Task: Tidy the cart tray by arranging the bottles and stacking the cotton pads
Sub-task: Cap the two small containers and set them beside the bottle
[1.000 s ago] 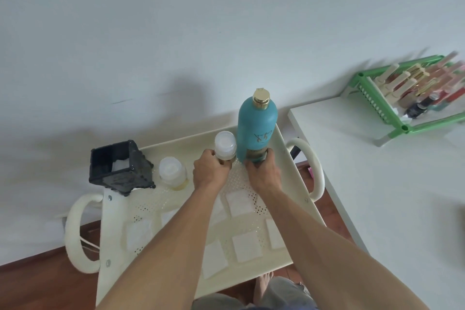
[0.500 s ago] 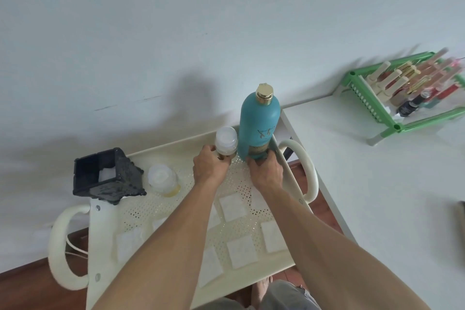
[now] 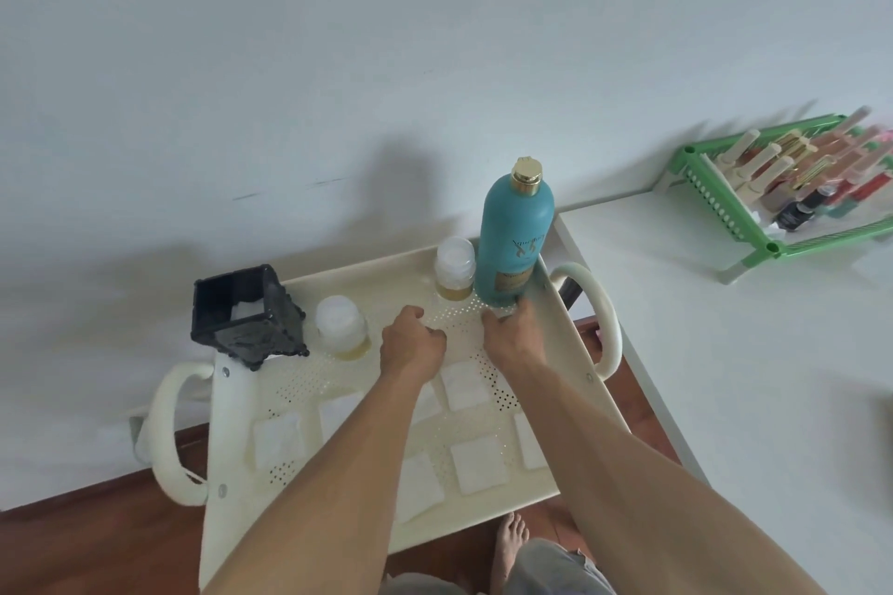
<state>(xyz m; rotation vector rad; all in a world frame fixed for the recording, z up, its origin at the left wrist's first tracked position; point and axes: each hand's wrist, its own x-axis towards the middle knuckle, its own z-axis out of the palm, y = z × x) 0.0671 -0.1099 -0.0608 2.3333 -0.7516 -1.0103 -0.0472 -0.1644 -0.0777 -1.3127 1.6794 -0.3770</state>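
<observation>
The tall teal bottle (image 3: pixel 514 237) stands upright in the far right corner of the cart tray (image 3: pixel 377 268), with a small white-capped bottle (image 3: pixel 454 268) just beside it on its left. A second small bottle (image 3: pixel 340 326) sits well apart, near the black square holder (image 3: pixel 244 316) at the far left. Square cotton pads (image 3: pixel 466 384) lie scattered flat over the perforated floor, several half hidden under the forearms.

The right hand (image 3: pixel 514 338) has its fingertips at the teal bottle's base; whether they touch it or have let go is hard to judge from above. The left hand (image 3: pixel 410 343) is loosely curled, its grip grasping nothing, clear of the small bottle.

The step in hand looks like grouping the bottles along the back wall. To do it well, bring the stray bottle over next to the other two (low grasp, so it doesn't tip), then gather the pads into one squared stack.
</observation>
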